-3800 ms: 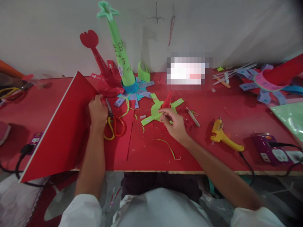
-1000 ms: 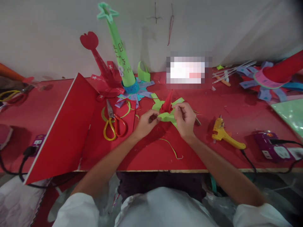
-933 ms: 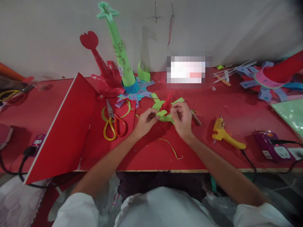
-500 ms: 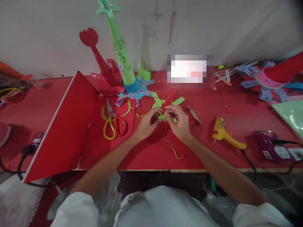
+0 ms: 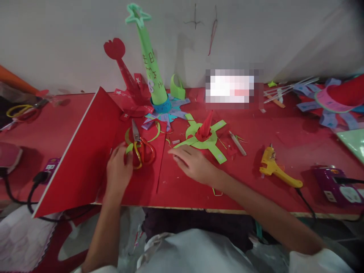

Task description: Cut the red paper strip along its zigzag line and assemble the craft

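My left hand (image 5: 119,167) is beside the scissors (image 5: 137,146), which have one yellow and one red-orange handle. A lime-green paper strip (image 5: 129,148) shows between its thumb and fingers, close to the yellow handle. My right hand (image 5: 195,163) lies low over the red table with its fingers stretched out to the left, holding nothing I can see. Just beyond it is a green paper ring (image 5: 200,141) with tabs sticking out, and a pointed red paper cone (image 5: 206,127) stands up through its middle. The right fingers partly overlap the ring's lower left tab.
A red folded board (image 5: 81,163) stands at left. Behind are a tall green paper tower (image 5: 153,72) and a red paper figure (image 5: 126,76). On the right are a pencil (image 5: 237,143), a yellow glue gun (image 5: 277,168) and a purple socket box (image 5: 337,184) with cords.
Both hands have let go of the red cone and green ring. My left hand has moved left to the scissors; my right hand has moved down and left. The view has shifted slightly.
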The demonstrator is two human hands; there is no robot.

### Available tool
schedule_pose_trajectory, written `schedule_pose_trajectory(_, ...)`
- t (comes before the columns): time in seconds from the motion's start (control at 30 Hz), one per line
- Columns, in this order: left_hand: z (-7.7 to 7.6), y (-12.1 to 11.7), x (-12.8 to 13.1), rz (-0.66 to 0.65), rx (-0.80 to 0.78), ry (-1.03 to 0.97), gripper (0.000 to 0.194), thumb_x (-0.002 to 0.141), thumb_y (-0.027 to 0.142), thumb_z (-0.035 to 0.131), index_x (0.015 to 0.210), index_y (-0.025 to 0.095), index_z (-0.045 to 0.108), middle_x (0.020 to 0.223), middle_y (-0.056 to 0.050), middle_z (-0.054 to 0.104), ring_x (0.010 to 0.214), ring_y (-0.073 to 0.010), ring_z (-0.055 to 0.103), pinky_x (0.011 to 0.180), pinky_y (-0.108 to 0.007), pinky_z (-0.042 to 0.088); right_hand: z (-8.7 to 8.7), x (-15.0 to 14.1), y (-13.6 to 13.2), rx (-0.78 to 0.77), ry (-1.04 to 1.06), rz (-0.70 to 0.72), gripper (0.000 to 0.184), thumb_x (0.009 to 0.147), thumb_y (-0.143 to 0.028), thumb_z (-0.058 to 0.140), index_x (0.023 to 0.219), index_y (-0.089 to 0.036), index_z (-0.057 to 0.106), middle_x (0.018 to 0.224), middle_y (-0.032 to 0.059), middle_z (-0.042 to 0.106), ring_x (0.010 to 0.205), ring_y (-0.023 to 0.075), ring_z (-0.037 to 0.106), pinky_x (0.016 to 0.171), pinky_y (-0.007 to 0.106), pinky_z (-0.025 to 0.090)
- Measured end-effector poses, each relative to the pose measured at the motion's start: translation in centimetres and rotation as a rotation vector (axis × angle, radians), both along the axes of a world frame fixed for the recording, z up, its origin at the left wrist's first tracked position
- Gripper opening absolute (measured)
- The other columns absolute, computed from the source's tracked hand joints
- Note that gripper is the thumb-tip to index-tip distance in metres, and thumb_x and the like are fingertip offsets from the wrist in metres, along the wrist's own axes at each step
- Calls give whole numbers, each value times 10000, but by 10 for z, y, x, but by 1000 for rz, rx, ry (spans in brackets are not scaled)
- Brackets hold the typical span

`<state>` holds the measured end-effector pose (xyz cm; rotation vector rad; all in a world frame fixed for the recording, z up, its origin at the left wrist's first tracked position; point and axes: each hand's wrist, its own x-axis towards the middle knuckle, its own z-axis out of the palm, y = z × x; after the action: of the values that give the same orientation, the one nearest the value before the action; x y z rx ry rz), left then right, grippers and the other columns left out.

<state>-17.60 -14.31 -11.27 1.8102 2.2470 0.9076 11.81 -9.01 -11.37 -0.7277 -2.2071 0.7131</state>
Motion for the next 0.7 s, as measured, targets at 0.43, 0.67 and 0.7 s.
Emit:
schedule_pose_trajectory(0.43,-10,-23,15,180,139,-793,260,820,380,795,782,194,618,771,44,558,742,-126,483,718,-226,418,10,-147,17,-13,-536,-15,523,1083,-235,491,1573,-100,371,1199,241,751,1052,344,781,837,471,647)
schedule_pose_trajectory(0.67,12,-30,49,188,308,-1007,229,867,365,841,986,198,740,1119,-43,770,1113,-181,695,1030,-275,523,16,-130,32,-308,-337,-64,532,967,-325,654,1445,-199,455,1076,117,799,986,338,790,823,434,602)
schedule_pose_trajectory(0.7,14,-30,51,181,362,-1003,216,875,363,836,974,197,737,1148,-53,779,1132,-187,705,1042,-284,528,18,-123,32,-358,-282,-72,503,951,-332,670,1399,-214,475,1052,90,789,958,317,784,820,415,590)
